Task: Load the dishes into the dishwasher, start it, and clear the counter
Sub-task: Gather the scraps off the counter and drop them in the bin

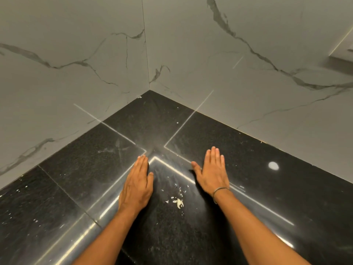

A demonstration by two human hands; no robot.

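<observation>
On the dark surface, left hand and right hand lie flat and empty; no dishes show, so only crumbs seem left to clear.

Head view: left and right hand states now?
Left hand: open, flat on the black polished stone counter, holding nothing.
Right hand: open, flat on it, holding nothing.
</observation>
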